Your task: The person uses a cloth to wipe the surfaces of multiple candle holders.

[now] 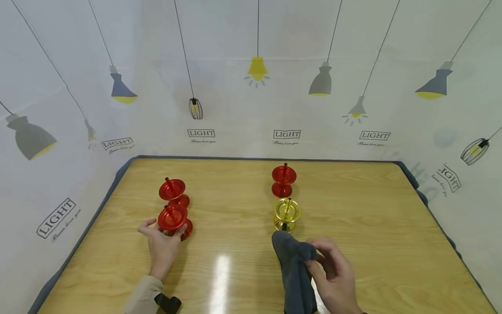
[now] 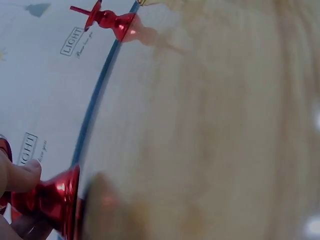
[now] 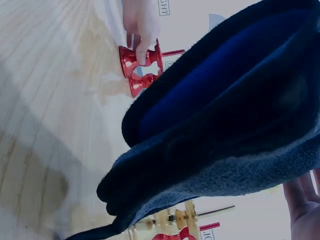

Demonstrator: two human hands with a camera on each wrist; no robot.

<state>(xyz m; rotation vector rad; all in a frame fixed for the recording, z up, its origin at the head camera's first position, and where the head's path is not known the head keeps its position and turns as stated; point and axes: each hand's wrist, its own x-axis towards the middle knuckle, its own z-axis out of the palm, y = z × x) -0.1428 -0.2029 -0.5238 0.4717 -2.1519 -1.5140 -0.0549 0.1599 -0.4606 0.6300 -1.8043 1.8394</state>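
Note:
In the head view, my left hand (image 1: 164,250) grips the nearer of two red candle holders (image 1: 172,216) at the left, fingers and thumb around its stem below the dish. The left wrist view shows that holder's flared red base (image 2: 62,197) just above the wood. My right hand (image 1: 337,277) pinches a folded dark blue-grey cloth (image 1: 292,270) between thumb and fingers. The cloth's upper end comes right up to the base of a gold candle holder (image 1: 287,211). Up close in the right wrist view, the cloth's fold (image 3: 225,175) covers much of the frame.
Behind the gripped holder stands a second red candle holder (image 1: 172,189). Another red one (image 1: 283,179) is behind the gold one. The wooden table (image 1: 227,187) has a dark edge and meets a white backdrop (image 1: 235,109) printed with lamps.

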